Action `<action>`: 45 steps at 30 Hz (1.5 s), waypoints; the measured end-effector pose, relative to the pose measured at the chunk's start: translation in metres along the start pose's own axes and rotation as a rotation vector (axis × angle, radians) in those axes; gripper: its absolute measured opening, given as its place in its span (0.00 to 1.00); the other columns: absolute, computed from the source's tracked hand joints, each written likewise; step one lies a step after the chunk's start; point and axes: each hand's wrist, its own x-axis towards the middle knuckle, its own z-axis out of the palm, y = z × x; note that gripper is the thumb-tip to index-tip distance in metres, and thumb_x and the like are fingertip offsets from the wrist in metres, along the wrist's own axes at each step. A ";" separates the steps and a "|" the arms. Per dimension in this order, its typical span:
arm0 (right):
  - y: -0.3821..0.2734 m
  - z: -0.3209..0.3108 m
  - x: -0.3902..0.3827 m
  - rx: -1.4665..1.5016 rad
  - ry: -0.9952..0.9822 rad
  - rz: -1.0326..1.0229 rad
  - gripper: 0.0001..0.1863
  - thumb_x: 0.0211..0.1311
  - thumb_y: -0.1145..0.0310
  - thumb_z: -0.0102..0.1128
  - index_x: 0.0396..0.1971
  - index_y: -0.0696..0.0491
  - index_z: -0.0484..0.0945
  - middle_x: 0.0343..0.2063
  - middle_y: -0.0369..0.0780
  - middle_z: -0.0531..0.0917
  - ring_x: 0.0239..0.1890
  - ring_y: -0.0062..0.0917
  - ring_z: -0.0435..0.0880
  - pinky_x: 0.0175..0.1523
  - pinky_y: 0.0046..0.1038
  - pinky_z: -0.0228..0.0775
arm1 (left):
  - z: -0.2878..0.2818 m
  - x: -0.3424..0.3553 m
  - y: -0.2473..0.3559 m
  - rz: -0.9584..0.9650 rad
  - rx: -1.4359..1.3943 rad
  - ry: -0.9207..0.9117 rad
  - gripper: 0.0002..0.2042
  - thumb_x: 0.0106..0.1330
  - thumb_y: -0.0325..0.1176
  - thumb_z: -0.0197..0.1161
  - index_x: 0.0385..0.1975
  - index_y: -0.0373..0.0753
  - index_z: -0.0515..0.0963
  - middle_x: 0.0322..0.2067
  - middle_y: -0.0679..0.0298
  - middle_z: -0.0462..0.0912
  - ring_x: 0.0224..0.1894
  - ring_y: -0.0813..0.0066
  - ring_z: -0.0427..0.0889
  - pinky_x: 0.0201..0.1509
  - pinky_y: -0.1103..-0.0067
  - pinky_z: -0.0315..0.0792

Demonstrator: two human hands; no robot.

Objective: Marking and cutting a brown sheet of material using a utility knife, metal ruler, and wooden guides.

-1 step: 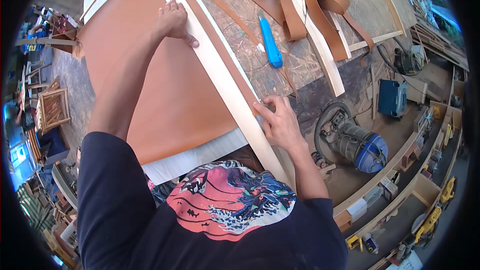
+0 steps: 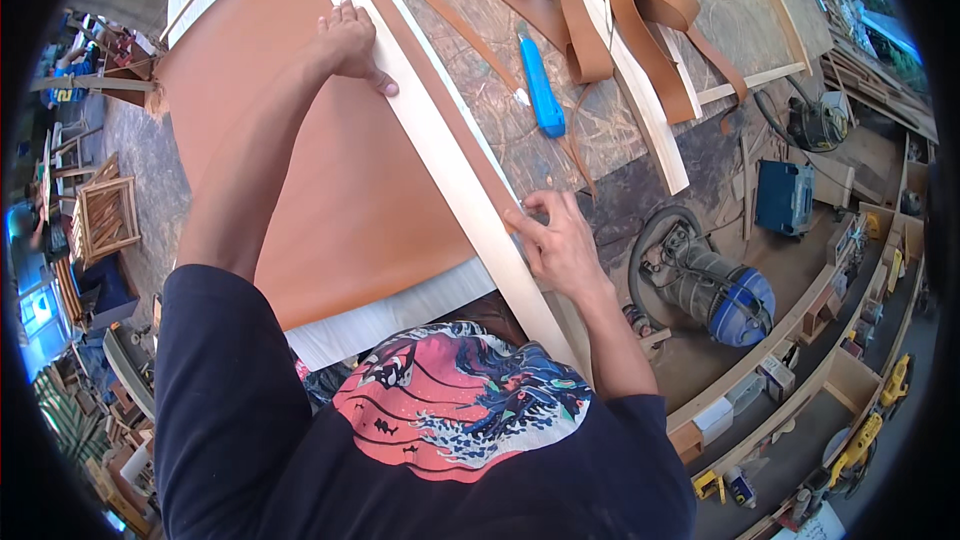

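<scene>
A sheet of brown leather-like material (image 2: 330, 200) lies over a pale, wood-grained board (image 2: 380, 315). Along its right side runs a long, pale wooden strip (image 2: 440, 145), and a narrow band of the brown sheet shows beyond it. My left hand (image 2: 350, 45) presses on the strip's far part, fingers stretched out and thumb apart. Nearer me, my right hand (image 2: 562, 245) is closed at the sheet's right edge, thumb on top and fingers bent; the fingertips are partly hidden. A blue-handled cutter (image 2: 541, 90) lies on the worn worktable (image 2: 490, 20), right of the sheet.
Curled brown offcuts (image 2: 625, 25) and pale wooden sticks (image 2: 650, 130) lie at the table's far right. A vacuum cleaner (image 2: 710, 280) and a blue case (image 2: 783, 195) stand on the floor at right. Shelving (image 2: 770, 350) with yellow tools (image 2: 860, 440) curves along the lower right.
</scene>
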 end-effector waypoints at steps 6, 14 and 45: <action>0.006 -0.012 0.045 0.145 0.165 -0.062 0.14 0.50 0.83 0.64 0.36 0.51 0.87 0.36 0.40 0.79 0.40 0.36 0.79 0.44 0.37 0.75 | 0.001 -0.001 0.002 -0.003 -0.015 -0.013 0.80 0.26 0.70 0.84 0.72 0.16 0.48 0.74 0.26 0.47 0.78 0.32 0.47 0.78 0.45 0.52; -0.017 -0.053 0.136 0.267 0.520 -0.105 0.09 0.57 0.82 0.66 0.36 0.54 0.86 0.33 0.42 0.78 0.34 0.36 0.83 0.37 0.35 0.76 | -0.010 -0.008 0.009 -0.031 -0.026 -0.066 0.78 0.31 0.67 0.85 0.73 0.15 0.46 0.75 0.26 0.43 0.79 0.32 0.44 0.81 0.49 0.48; -0.016 -0.121 0.100 -0.188 -0.176 0.003 0.11 0.57 0.73 0.63 0.40 0.56 0.83 0.35 0.47 0.83 0.43 0.43 0.83 0.44 0.44 0.77 | -0.006 -0.012 -0.001 -0.003 -0.120 -0.041 0.80 0.27 0.67 0.86 0.73 0.16 0.44 0.75 0.26 0.41 0.80 0.33 0.40 0.81 0.48 0.44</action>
